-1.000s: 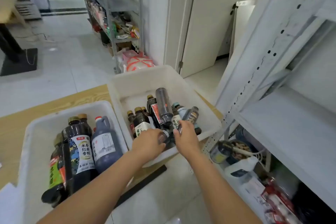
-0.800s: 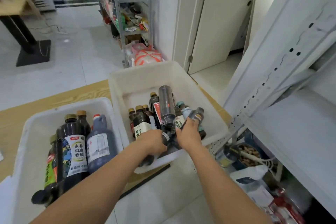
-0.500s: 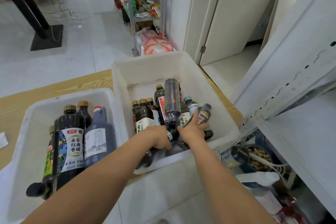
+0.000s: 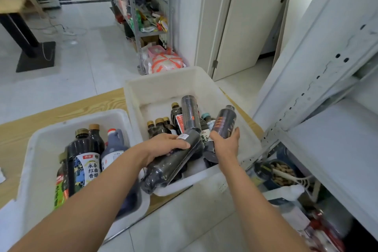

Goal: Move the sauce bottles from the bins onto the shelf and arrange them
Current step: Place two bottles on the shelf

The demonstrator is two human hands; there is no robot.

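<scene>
L hand (image 4: 163,147) gripping dark bottle (image 4: 173,161), R hand (image 4: 225,145) gripping small bottle (image 4: 224,122); both over right bin (image 4: 163,86)

We see two dark sauce bottles lifted over the right bin (image 4: 243,150): one long bottle (image 4: 173,161) tilted, cap end low over the near rim, and a smaller orange-labelled bottle (image 4: 223,125) tilted base-up. More dark bottles lie in the left bin (image 4: 30,159), beside an empty white shelf (image 4: 337,139).
</scene>
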